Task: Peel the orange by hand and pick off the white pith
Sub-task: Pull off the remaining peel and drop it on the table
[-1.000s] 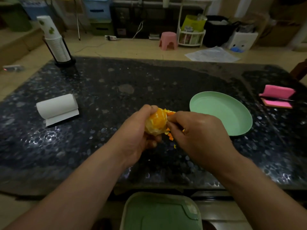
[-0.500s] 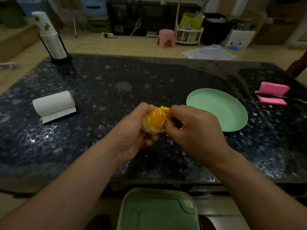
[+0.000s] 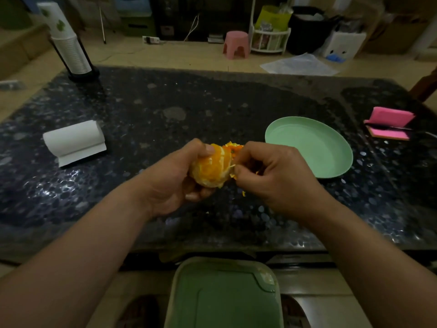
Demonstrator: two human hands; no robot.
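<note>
A mostly peeled orange [image 3: 212, 168] with pale pith streaks sits in my left hand [image 3: 175, 178], whose thumb lies over its top and fingers curl under it, above the dark speckled table [image 3: 146, 110]. My right hand [image 3: 276, 176] is just right of the fruit, its thumb and fingers pinching a strip of orange peel [image 3: 233, 147] still attached at the fruit's upper right. Small peel bits [image 3: 243, 192] show below my right hand's fingers.
An empty green plate [image 3: 309, 147] lies right of my hands. A white paper roll [image 3: 74, 140] is at the left, a stack of cups in a holder [image 3: 68, 43] at the far left, pink sponges [image 3: 390, 123] at the right. A green bin [image 3: 224, 294] stands below the table's near edge.
My right hand has pulled slightly right, away from the fruit, drawing the peel strip out. More bare segments of the orange show now. My left hand keeps its hold.
</note>
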